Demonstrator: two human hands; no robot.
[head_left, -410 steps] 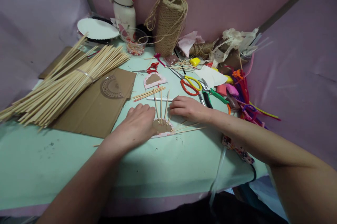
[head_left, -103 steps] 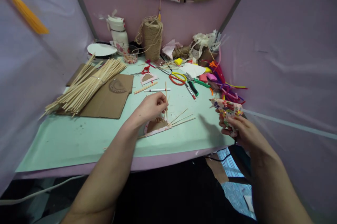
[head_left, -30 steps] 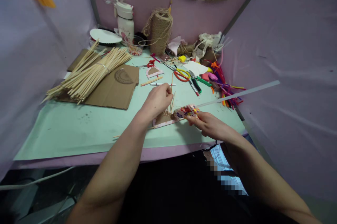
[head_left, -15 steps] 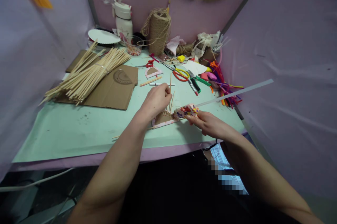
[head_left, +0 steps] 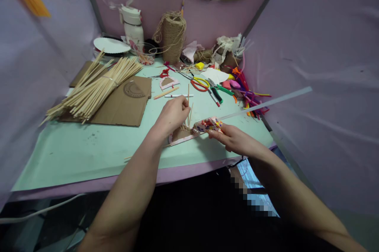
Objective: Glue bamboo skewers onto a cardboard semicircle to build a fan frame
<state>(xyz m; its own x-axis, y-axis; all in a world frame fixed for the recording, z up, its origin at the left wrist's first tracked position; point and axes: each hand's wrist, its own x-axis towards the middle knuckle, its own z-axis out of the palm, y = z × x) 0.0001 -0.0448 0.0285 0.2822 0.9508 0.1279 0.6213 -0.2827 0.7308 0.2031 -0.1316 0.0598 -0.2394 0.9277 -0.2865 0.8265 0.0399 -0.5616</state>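
My left hand is closed in a pinch on a thin wooden stick, held nearly upright. Below it lies a brown cardboard piece with a pale pink-and-white edge; several short sticks stand at its upper side, partly hidden by the hand. My right hand is wrapped round a hot glue gun with a colourful pattern. A long translucent glue stick juts from its back toward the right. The gun's nozzle points left, close to the sticks on the cardboard; whether it touches them I cannot tell.
At left, a bundle of wooden sticks rests on a cardboard sheet. Behind stand a white bottle and a twine spool. Red-and-yellow-handled scissors, green-handled pliers and pipe cleaners lie at right.
The whole view has shifted slightly, so the table's things sit a little further left. Both hands keep their grips, and their pose over the cardboard looks nearly the same.
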